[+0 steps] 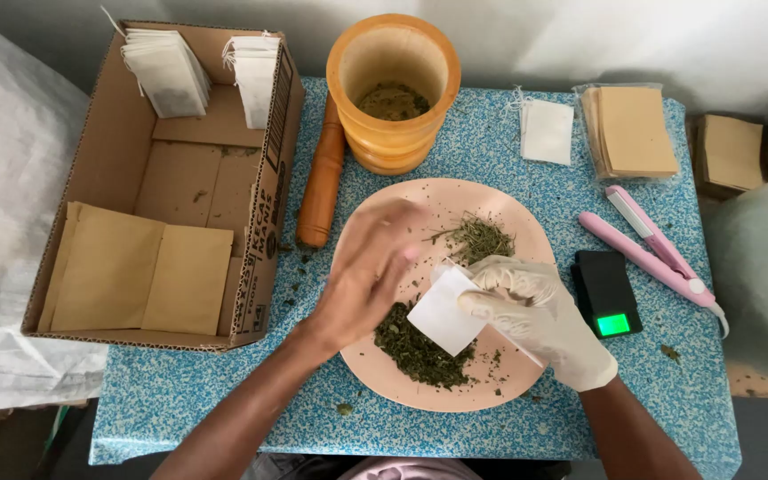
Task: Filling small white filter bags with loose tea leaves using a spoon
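Left hand (368, 276): bare, blurred, hovering over the left half of the plate; fingers bunched together, whether pinching herbs cannot be told.
Right hand (535, 316): in a whitish glove, over the right half of the plate; fingers grasping a small white filter bag.
Filter bag (445, 311): white, roughly square, tilted, held above the dried herbs between both hands.
Dried herbs (421, 348): dark green crumbled pile on the near part of the plate; a lighter, stalky tuft (480, 238) toward the far side.
Plate (428, 197): round, pale pink, centred on the speckled blue table (180, 391).
Mortar (393, 89): wooden, upright behind the plate, herb remains at the bottom.
Pestle (323, 178): wooden, lying between mortar and cardboard box.
Cardboard box (264, 258): open, at left; white filter bags (167, 71) stacked at the far end, brown paper envelopes (140, 280) flat at the near end.
Loose white bag (548, 131): right of the mortar.
Brown envelope stack (630, 132): in clear wrap, far right of the table.
Pink sealing iron (652, 247): lying diagonally, right of the plate.
Pocket scale (607, 293): black, green lit display, just beside the gloved hand.
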